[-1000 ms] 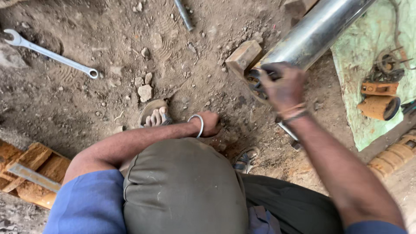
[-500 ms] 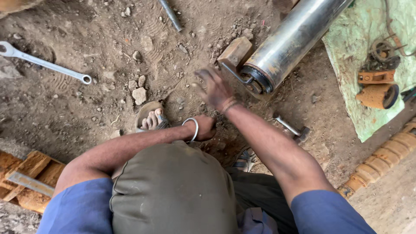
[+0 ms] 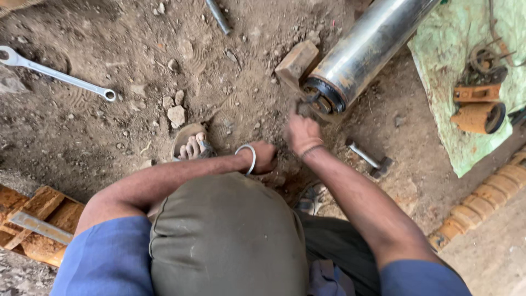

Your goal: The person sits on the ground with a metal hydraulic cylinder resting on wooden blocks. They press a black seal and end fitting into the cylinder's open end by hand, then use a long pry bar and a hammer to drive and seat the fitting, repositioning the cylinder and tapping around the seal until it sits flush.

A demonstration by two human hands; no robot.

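The right hand reaches to the dark end of 1 steel cylinder lying on the dirt, fingers curled on a small part there; what it grips I cannot tell. The left hand, 1 bangle on its wrist, rests closed on the ground. Nearby lie 1 wrench, 1 hammer and 1 wood block.

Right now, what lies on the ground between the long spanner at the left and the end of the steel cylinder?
In the head view, between the spanner and the steel cylinder lie loose dirt, small stones and a wooden block touching the cylinder's end.
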